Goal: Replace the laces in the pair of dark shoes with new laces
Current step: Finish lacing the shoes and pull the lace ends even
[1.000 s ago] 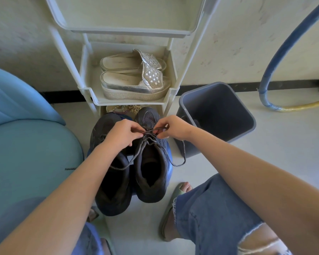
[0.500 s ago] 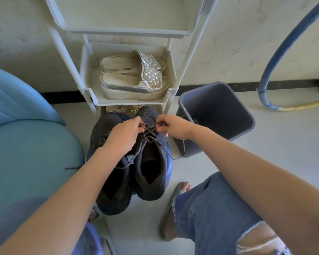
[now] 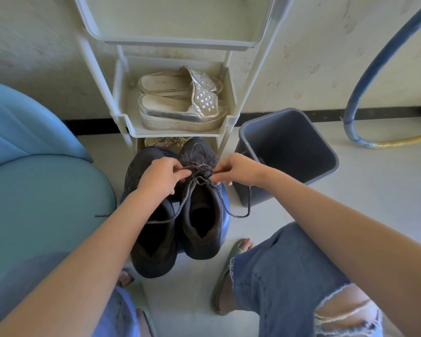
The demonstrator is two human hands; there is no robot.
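So, both arms are stretched forward over the pair of dark, worn lace-up shoes, parked side by side below the white plastic rack. The thin grey lace is pinched from either side by the curled left hand and right hand.

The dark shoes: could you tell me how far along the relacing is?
Nothing looks finished. In hand: the left hand and right hand pinch the grey lace threaded in the right shoe. Still to do: the other shoe, its eyelets hidden; no new laces are in view.
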